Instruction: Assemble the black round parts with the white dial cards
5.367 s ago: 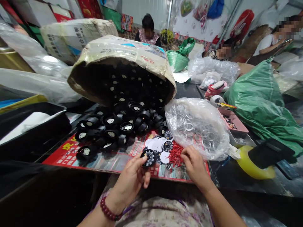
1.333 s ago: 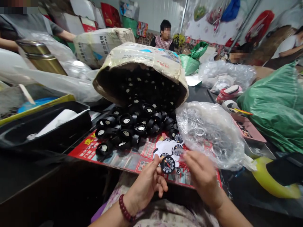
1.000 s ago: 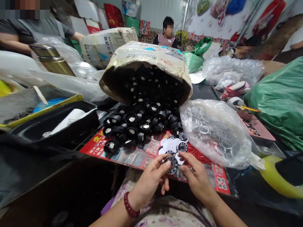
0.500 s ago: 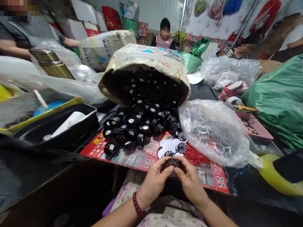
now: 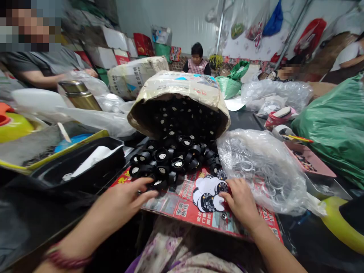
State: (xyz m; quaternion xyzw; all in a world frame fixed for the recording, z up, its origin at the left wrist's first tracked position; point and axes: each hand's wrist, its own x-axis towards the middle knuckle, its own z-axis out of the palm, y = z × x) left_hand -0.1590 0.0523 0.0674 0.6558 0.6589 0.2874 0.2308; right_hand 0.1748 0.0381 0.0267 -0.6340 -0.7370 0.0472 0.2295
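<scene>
My left hand (image 5: 122, 201) reaches to the near left edge of a heap of black round casings (image 5: 178, 163). Its thumb and fingers are spread around the closest casings; whether they touch one I cannot tell. Over the right side of a pile of round paper dials (image 5: 209, 189), white and black-printed, is my right hand (image 5: 241, 203). Thumb and index finger are apart there, the thumb by a white disc, and nothing shows between them. The hand mostly hides small red parts beneath it. A tiny dark round thing (image 5: 223, 216) shows on the red printed sheet (image 5: 196, 218).
A large sack (image 5: 182, 81) lies with its mouth toward me, full of casings. Clear rings fill a plastic bag (image 5: 264, 170) on the right. At left are a black tray (image 5: 113, 146) and a gold flask (image 5: 81, 96). Several people sit or stand around.
Both hands held a dark round piece together before; now they are apart, and that piece is no longer between them. My left hand moved left to the casings, my right hand right.
</scene>
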